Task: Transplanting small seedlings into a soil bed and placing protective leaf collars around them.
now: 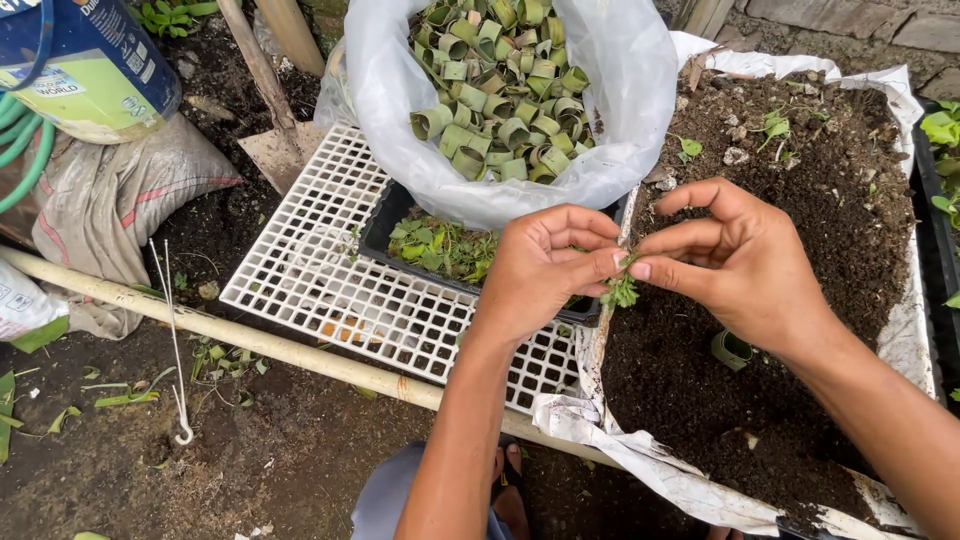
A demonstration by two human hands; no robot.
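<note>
My left hand (545,268) and my right hand (735,262) meet fingertip to fingertip over the edge of a soil-filled tray lined with white plastic (905,330). Both pinch the same small green seedling (621,290), whose leaves hang below my fingers. One rolled green leaf ring (730,349) stands in the dark soil just below my right hand. A black tray of small seedlings (440,248) sits under my left hand's far side.
A clear plastic bag (620,120) full of rolled leaf rings stands behind the seedling tray. A white plastic grid (320,250) lies beneath. A pale pole (250,340) crosses the ground; a sack (120,200), a bucket (90,60) and a green hose (25,160) are at left.
</note>
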